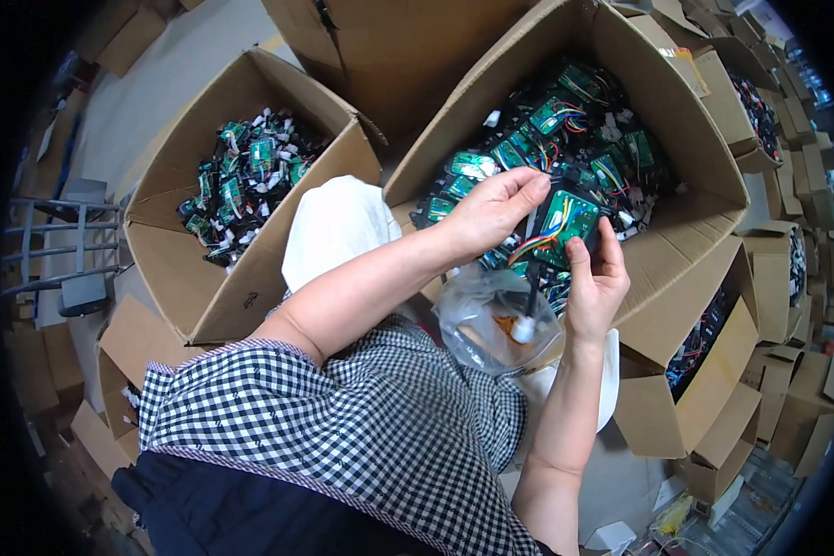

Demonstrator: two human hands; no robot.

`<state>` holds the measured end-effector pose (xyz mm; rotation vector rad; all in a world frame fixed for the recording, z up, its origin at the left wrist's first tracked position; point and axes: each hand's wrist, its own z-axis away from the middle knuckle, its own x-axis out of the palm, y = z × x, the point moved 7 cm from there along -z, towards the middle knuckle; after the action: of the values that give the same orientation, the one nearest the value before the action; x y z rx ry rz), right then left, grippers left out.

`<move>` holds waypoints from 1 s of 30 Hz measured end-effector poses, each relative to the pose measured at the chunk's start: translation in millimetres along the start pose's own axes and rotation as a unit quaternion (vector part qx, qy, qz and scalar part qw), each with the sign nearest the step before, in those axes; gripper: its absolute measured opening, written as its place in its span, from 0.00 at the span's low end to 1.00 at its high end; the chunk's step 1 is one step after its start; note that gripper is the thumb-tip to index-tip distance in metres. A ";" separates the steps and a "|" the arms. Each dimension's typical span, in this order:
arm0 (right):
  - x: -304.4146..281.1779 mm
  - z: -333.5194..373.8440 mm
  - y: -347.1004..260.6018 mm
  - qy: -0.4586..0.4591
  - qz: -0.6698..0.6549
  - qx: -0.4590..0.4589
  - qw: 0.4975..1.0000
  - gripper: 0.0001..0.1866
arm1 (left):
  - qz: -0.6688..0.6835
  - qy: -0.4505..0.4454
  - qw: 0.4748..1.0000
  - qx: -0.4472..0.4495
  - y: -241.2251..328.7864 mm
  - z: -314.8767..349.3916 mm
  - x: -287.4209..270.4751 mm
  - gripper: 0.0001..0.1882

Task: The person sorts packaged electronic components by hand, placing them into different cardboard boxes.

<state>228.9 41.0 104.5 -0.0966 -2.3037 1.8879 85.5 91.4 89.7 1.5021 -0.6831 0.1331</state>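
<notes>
So, the green circuit board [574, 219] sits in a dark housing, held up between both hands over the big open carton [704, 236]. Colored wires [539, 241] curve off its left side. The right hand [595, 287] has it by the lower right corner, thumb on the face and fingers bent around the edge, open only about as wide as the part. The left hand [491, 215] is at the top left corner, thumb and forefinger pinched together; can't tell if they've got the housing or a wire, it's too small.

Just below, a white connector [523, 330] hangs on a black cable in front of a clear plastic bag [473, 341] with something orange in it. Under and behind the hands, the big carton holds a messy pile of similar boards [558, 115]. To the left there's a smaller carton [162, 250] with more boards and white plugs [264, 157] heaped inside. Closest to the camera is a black-and-white checkered apron [361, 408], and way off left stands a metal frame [82, 243].
</notes>
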 end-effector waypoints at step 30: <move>-83.9 67.8 182.4 -0.107 0.606 0.161 0.771 0.10 | -0.084 -0.016 0.972 -0.219 -65.4 44.7 -43.5 0.32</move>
<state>290.9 -0.8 -93.8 -1.7763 -2.0809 2.8640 67.3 57.0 8.1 1.1308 -0.5640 -0.1628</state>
